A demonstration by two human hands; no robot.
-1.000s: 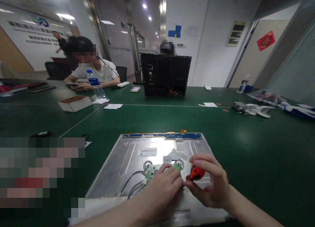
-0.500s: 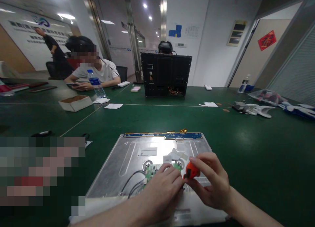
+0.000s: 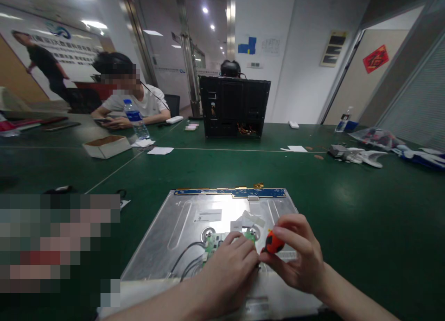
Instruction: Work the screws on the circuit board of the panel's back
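At a green bench (image 3: 323,195), a person works with two bare hands over a silvery metal panel (image 3: 156,247) that lies flat, a green circuit board (image 3: 215,240) resting on it. The right hand (image 3: 301,258) pinches an orange-and-black tool handle (image 3: 274,242) between thumb and fingertips, just right of the left hand (image 3: 239,258), which curls over the right part of the board; whether that left hand grips anything cannot be told. The tool's working end is hard to make out, and what it touches does not show.

The handwork looks under way rather than finished, with both hands and the tool gathered at the board. Dark cables (image 3: 194,243) run from the board's left end, apparently connected. A long blue circuit strip (image 3: 259,192) lies along the panel's far edge, seemingly in place. What is left to do cannot be counted, since the left hand covers much of the board. Across the bench, well apart, a black casing (image 3: 236,105) stands upright.
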